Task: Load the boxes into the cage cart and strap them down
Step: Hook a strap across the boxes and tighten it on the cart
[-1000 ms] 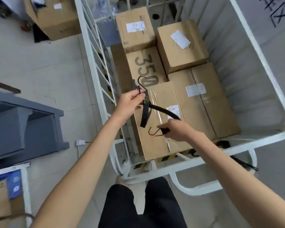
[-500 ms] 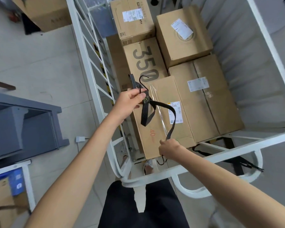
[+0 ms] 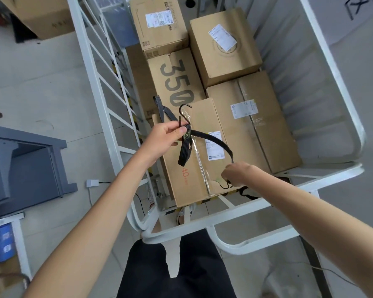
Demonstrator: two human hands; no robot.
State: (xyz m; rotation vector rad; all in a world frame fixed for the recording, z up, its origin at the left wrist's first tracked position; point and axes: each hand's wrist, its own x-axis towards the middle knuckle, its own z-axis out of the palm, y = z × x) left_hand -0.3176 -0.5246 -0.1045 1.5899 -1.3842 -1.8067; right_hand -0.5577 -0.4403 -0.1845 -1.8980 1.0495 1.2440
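- Standing at the near end of a white cage cart [image 3: 332,179], a person looks down into it; open room remains along the cart's right wall.
- Cardboard boxes [image 3: 252,125] sit packed side by side on the cart floor, below its rails.
- Black elastic strap [image 3: 213,139] arcs above the box nearest the cart's near rail, likely being unfolded for hooking.
- Left hand [image 3: 164,138] pinches the folded strap and its upright metal hook [image 3: 184,110] by the cart's left side.
- Right hand [image 3: 237,174] clasps the other hooked end just inside the near rail, probably its anchor.

One cage cart [image 3: 256,206], five boxes [image 3: 222,46] visible inside, one strap [image 3: 213,140] with two hooks [image 3: 184,110].
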